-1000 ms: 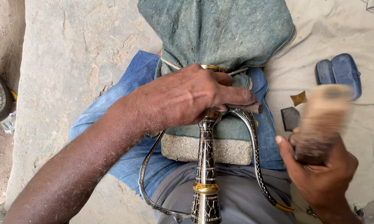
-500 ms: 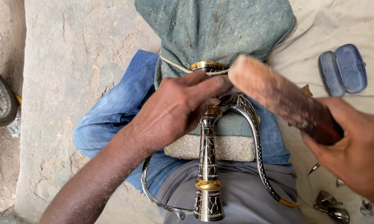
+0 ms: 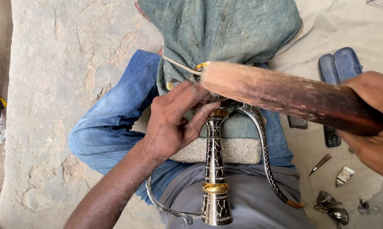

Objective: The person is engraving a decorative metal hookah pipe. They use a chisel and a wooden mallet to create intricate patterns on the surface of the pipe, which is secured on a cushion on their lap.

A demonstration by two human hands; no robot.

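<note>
— Since half a second back, what has shifted?

— Right hand (image 3: pixel 372 125) has swung the wooden mallet (image 3: pixel 285 95) lower and flatter; its pale striking end now sits just above the top of the sword hilt (image 3: pixel 215 169), close to the left fingertips.

— How are the hands set?

— Right hand is wrapped tight round the dark end of the mallet. Left hand (image 3: pixel 174 123) is half curled, fingers pinching something small at the top of the hilt; what exactly it grips is hidden under the fingers.

— And the hilt itself?

— It stands between the knees, long axis running straight toward the camera, pommel nearest, its black-and-silver grip banded in brass, with a curved guard (image 3: pixel 263 157) sweeping down the right side. Its far end rests on a stone block (image 3: pixel 238 150) laid on folded denim. The mallet lies crosswise to it, running off to the right. Left hand is the nearer, touching it.

— Surroundings?

— Rough concrete floor (image 3: pixel 51 85), a grey-green cloth bundle (image 3: pixel 225 29) beyond, blue sandals (image 3: pixel 340 63), a phone (image 3: pixel 330 136) and small metal fittings (image 3: pixel 333 208) on the right.
</note>
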